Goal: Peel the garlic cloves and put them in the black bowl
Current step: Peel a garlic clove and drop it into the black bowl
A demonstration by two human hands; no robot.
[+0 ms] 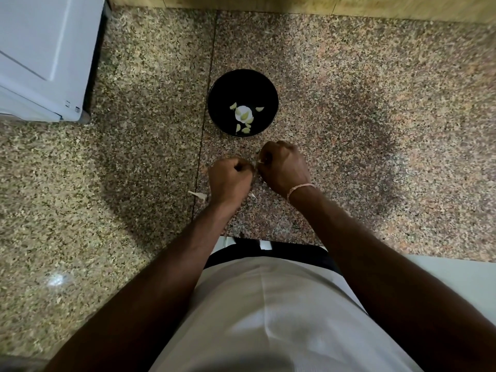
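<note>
At the far left stands 1 white appliance (40,57) on the speckled granite counter (375,103). Next, 1 scrap of garlic skin (198,195) lies on the stone just left of the left wrist, and a 2nd, smaller scrap (252,195) lies just right of that wrist. The left hand (230,177) is curled into a fist, fingertips turned toward the right hand. Between the 2 hands a pale sliver of garlic clove (257,165) shows; both hands seem to pinch it, though most of it is hidden by the fingers. Beyond the hands, near but apart from them, sits 1 black bowl (243,81). It holds about 6 peeled cloves (233,106) around 1 white patch, which may be glare or skin. The right hand (285,167) is likewise tightly curled, with 1 pale band (300,188) at its wrist.
</note>
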